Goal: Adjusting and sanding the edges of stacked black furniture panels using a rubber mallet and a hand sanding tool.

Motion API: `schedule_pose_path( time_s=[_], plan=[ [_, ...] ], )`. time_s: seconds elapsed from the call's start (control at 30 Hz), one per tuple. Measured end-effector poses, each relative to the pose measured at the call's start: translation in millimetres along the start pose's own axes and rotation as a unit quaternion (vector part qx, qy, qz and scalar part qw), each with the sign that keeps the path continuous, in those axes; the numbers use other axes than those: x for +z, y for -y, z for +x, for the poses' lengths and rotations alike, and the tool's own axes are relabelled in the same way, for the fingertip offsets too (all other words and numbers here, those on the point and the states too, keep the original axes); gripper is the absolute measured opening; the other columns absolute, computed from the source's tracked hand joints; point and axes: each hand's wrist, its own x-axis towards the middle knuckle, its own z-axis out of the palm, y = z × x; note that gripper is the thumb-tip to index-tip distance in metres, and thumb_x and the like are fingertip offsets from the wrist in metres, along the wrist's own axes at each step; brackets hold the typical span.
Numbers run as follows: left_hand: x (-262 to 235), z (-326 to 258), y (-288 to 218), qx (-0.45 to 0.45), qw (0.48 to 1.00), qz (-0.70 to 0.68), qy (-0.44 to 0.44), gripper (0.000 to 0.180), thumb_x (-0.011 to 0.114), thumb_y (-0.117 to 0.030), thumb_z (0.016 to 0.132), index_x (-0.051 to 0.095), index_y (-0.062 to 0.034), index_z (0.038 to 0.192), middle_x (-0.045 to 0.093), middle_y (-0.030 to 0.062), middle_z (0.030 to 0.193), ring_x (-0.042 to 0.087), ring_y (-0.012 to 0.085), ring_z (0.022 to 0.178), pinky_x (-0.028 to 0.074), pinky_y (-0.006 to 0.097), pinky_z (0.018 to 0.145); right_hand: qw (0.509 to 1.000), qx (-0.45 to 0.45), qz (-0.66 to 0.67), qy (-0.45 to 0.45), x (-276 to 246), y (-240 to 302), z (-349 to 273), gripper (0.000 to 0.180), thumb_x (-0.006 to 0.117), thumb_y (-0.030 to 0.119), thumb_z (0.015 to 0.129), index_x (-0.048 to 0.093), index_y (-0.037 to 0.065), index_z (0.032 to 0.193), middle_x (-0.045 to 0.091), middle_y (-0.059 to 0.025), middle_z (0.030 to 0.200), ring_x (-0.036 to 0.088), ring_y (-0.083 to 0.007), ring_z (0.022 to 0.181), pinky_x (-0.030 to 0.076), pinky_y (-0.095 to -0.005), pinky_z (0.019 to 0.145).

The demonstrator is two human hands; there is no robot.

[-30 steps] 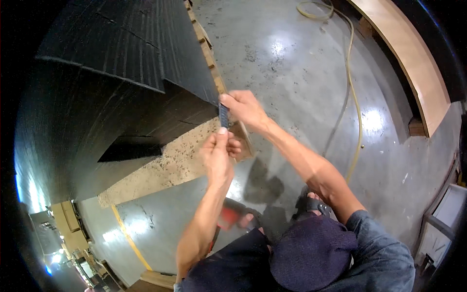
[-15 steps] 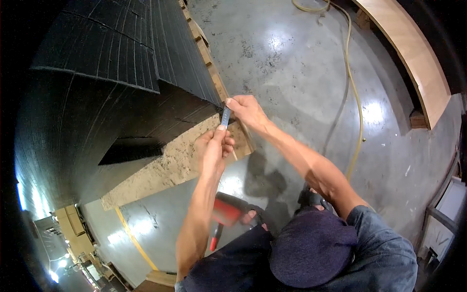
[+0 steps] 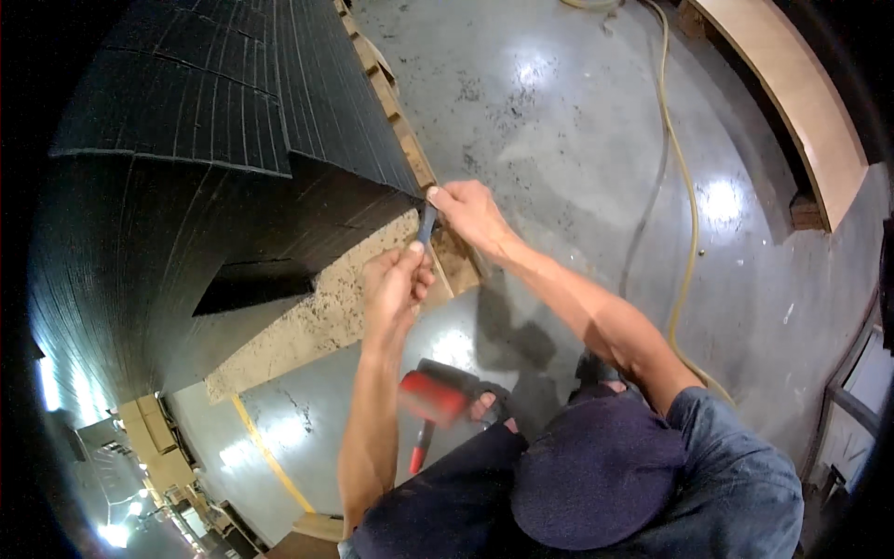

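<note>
Between left hand (image 3: 391, 287) and right hand (image 3: 473, 216) — the strip (image 3: 426, 224) now looks darker.

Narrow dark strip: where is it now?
In the head view, just left of centre, the strip is held between the left hand and right hand, beside a corner of the large black object.

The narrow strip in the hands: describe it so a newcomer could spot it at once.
Start at the big black block on the left and find its right-hand corner. There, the left hand and right hand hold a narrow strip between them; slim and blue-grey, it stands out from the black block and the speckled tan board.
</note>
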Motion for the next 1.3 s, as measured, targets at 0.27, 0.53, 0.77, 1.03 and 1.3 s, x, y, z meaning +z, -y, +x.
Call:
schedule_pose_path(
  time_s=[0.27,0.53,0.77,1.03,1.3],
  plan=[
    [-23.1,-67.7,48.4,0.113,0.960,-0.206,-0.155,0.022,0.059,-0.021,0.097,0.060,-0.0048,0.082,0.056,0.0016,0.065,0.050,0.0093,0.054,0.038,0.023,0.049,0.941,-0.258,-0.198,-0.097,21.9,8.8,-18.0,0.056,0.059,0.020,0.087,0.043,-0.005,0.134,0.049,-0.0286,0.132,0.049,-0.0424,0.118,0.045,-0.0482,0.095],
    [-42.1,-78.6,56.2,0.157,0.924,-0.285,-0.201,0.026,0.060,-0.024,0.098,0.059,-0.0048,0.081,0.054,0.0017,0.063,0.048,0.0107,0.053,0.037,0.025,0.050,0.957,-0.205,-0.131,0.157,-5.0,8.0,-60.4,0.080,0.075,0.021,0.079,0.034,-0.003,0.144,0.042,-0.0265,0.141,0.042,-0.0396,0.130,0.036,-0.0440,0.109],
    [-28.2,-81.9,60.3,0.130,0.931,-0.304,-0.156,0.026,0.061,-0.024,0.098,0.060,-0.0049,0.080,0.056,0.0021,0.062,0.050,0.0117,0.053,0.038,0.025,0.051,0.887,-0.420,-0.188,-0.042,-13.6,32.7,32.0,0.080,0.081,0.027,0.074,0.046,0.004,0.142,0.053,-0.0176,0.136,0.057,-0.0326,0.118,0.049,-0.0396,0.099],
    [-38.5,-79.7,76.2,0.107,0.935,-0.312,-0.127,0.025,0.060,-0.024,0.098,0.061,-0.0052,0.081,0.057,0.0023,0.063,0.051,0.0115,0.054,0.040,0.025,0.051,0.939,-0.293,-0.129,0.124,-26.1,25.9,42.3,0.069,0.079,0.028,0.079,0.052,0.009,0.139,0.058,-0.0110,0.137,0.063,-0.0220,0.113,0.052,-0.0349,0.092],
    [-40.7,-80.7,77.2,0.068,0.934,-0.335,-0.098,0.025,0.062,-0.025,0.096,0.061,-0.0052,0.082,0.057,0.0024,0.063,0.051,0.0117,0.054,0.040,0.025,0.051,0.965,-0.203,-0.112,0.126,-30.4,28.9,32.2,0.049,0.071,0.027,0.087,0.061,0.005,0.130,0.072,-0.0082,0.107,0.066,-0.0134,0.095,0.053,-0.0310,0.085]
  ],
)
